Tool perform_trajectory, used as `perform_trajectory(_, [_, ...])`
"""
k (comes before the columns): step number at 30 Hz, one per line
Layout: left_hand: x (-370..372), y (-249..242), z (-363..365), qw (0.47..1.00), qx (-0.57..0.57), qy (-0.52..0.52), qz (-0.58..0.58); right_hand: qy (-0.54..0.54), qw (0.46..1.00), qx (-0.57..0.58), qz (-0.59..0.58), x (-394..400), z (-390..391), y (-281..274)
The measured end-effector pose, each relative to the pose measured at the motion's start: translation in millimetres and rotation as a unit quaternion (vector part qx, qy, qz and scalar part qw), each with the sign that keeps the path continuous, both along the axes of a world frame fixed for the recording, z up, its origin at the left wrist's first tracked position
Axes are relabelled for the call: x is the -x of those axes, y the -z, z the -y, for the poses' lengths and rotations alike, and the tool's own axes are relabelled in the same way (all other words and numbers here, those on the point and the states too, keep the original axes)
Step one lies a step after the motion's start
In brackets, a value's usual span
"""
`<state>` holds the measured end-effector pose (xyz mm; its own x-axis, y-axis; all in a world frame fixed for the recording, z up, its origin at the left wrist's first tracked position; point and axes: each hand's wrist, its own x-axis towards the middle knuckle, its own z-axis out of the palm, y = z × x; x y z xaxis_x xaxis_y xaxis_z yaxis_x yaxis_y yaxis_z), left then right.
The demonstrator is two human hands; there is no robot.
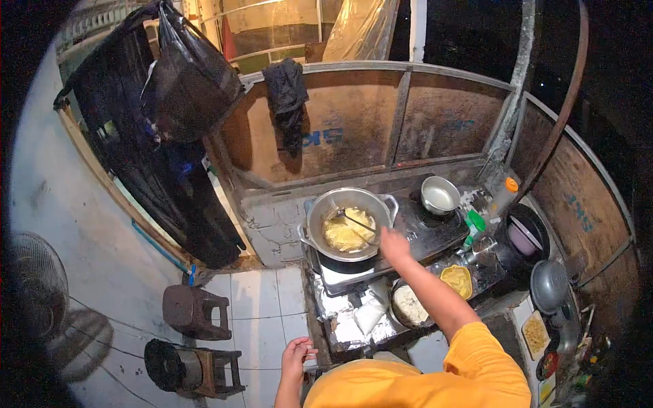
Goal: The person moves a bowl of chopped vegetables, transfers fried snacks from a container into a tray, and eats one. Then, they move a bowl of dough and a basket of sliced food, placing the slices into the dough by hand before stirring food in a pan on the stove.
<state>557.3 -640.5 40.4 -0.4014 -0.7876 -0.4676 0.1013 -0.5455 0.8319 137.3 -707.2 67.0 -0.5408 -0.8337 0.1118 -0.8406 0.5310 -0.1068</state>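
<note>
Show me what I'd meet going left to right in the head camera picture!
Fan → upper brown stool → big two-handled pan → small metal pot → orange-capped bottle → round grey pan or lid.

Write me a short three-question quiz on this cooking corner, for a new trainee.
1. True or false: the right hand holds a dark utensil that reaches into the large pan.
2. Multiple choice: what colour is the cap on the pale container near the back right corner? A) blue B) orange C) pink
3. Fill in the blank: the large pan has ___ handles on its sides.

Key: 1 true; 2 B; 3 two
</note>
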Motion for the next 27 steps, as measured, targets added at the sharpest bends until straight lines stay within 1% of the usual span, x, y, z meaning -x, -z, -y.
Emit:
perform_trajectory(2, [-0.5, -3.1, -1.9, 1.0, 0.0, 0.006, 0.003, -0.04, 0.993, 0.041, -0.099, 4.8, 3.3, -0.4])
perform_trajectory(6, [-14.7, -7.0, -1.7, 1.0, 0.001, 0.013, -0.008, -0.032, 0.991, 0.069, -0.108, 10.0, -22.0, -30.5])
perform_trajectory(8, [-23.1, -2.5, -1.2, 1.0, -0.003, 0.022, -0.006, 0.033, 0.997, 0.046, -0.06, 9.1, -37.8, -47.1])
perform_trajectory(9, [-28.1, -0.1, -0.7, 1.0, -0.009, 0.025, -0.002, 0.047, 0.994, 0.065, -0.069, 12.8, -42.9, -41.8])
perform_trajectory(11, [-37.2, 5.3, -0.1, 0.999, -0.013, 0.033, 0.003, 0.058, 0.995, 0.048, -0.066, 21.8, -47.4, -31.9])
perform_trajectory(12, [-39.0, 6.6, 0.8, 0.999, -0.016, 0.037, 0.007, 0.065, 0.995, 0.032, -0.064, 22.1, -49.3, -34.2])
perform_trajectory(16, [-47.2, 6.4, -0.2, 0.999, -0.012, 0.04, 0.01, 0.052, 0.993, 0.043, -0.094, 12.0, -38.3, -44.2])
perform_trajectory(18, [-48.2, 7.8, -2.3, 0.999, -0.021, 0.035, -0.001, 0.014, 0.997, 0.027, -0.073, 9.3, -21.2, -53.0])
perform_trajectory(20, [-46.4, 5.3, -3.7, 0.999, -0.021, 0.042, -0.004, 0.006, 0.996, 0.011, -0.088, 10.5, -0.6, -58.4])
perform_trajectory(22, [-44.5, 2.3, -4.2, 0.999, -0.021, 0.046, -0.006, -0.019, 0.99, -0.082, -0.112, -4.7, 10.2, -99.7])
perform_trajectory(23, [-44.2, 0.3, -4.2, 0.999, -0.021, 0.046, -0.01, 0.0, 0.987, -0.12, -0.106, -7.1, 15.5, -113.7])
perform_trajectory(26, [-44.8, -0.3, -2.7, 0.999, -0.016, 0.039, -0.022, -0.002, 0.987, -0.123, -0.104, 13.1, 18.0, -120.8])
perform_trajectory(27, [-45.1, -1.2, -2.6, 0.999, -0.013, 0.034, -0.023, -0.007, 0.983, -0.171, -0.072, 17.2, 14.0, -128.5])
